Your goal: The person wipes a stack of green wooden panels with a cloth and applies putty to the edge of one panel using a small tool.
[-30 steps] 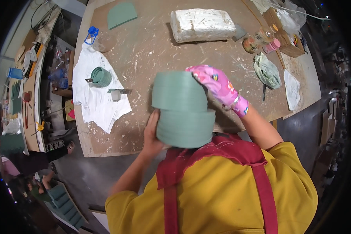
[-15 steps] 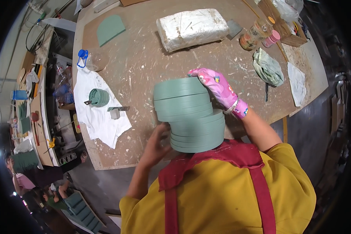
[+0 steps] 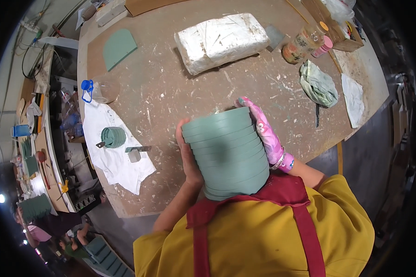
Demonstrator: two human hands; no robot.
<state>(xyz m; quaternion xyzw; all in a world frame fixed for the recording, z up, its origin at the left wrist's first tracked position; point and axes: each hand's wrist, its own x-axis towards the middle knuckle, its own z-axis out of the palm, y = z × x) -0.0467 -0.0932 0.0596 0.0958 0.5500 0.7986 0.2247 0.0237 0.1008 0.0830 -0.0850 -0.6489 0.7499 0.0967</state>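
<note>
A tall stack of green layered pieces point(image 3: 229, 154) with a curved front stands between my hands, close against my red apron. My bare left hand point(image 3: 188, 154) presses flat along its left side, fingers reaching up to the top edge. On the opposite side my right hand point(image 3: 266, 129), in a pink flowered glove, grips the stack with its fingers near the upper corner. Both palms and part of the fingers are hidden by the stack. The layers lie nearly flush, and fine seams run across the face.
A white wrapped block point(image 3: 222, 41) lies beyond the stack. To the left, a white cloth point(image 3: 118, 164) bears a green roll point(image 3: 113, 137) and a small blade tool point(image 3: 136, 151), beside a clear jug point(image 3: 104, 90). Rightward are a bottle point(image 3: 302, 46) and a crumpled bag point(image 3: 318, 83). People work at far left.
The offset upper and lower parts of the stack now line up. My left hand has moved from below onto its left side, and my right hand has slid down along the right side.
</note>
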